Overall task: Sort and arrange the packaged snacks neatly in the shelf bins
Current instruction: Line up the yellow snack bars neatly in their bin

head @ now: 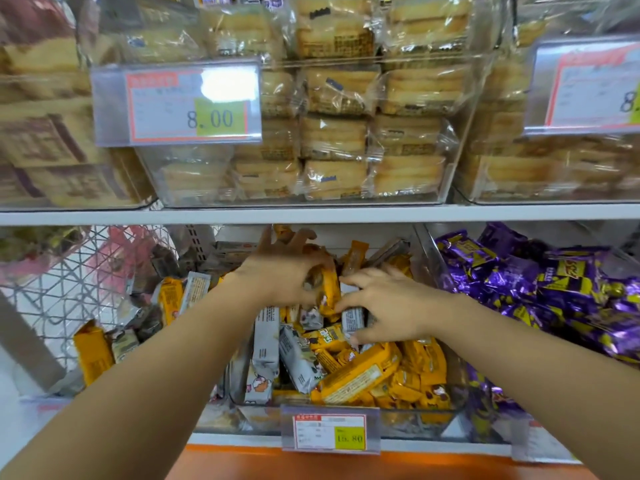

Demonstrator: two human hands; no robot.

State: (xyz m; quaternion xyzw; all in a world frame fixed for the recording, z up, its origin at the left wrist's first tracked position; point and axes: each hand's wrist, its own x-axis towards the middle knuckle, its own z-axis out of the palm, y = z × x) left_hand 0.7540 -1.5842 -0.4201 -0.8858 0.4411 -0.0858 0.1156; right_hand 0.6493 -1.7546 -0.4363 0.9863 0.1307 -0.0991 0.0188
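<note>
Both my hands are inside a clear bin [398, 424] on the lower shelf, full of yellow snack bars [360, 375] and white snack bars [266, 341] lying mixed. My left hand [280, 268] grips a yellow snack bar [329, 289] above the pile, fingers curled round it. My right hand [388, 303] pinches a white snack bar [351, 318] at the pile's top. The two hands almost touch.
To the right stands a bin of purple packets [540, 289]. A wire basket [79, 282] with loose yellow and white bars sits at the left. The upper shelf [311, 213] carries clear bins of wrapped cakes [336, 136]. Price tags [330, 432] hang at the bin fronts.
</note>
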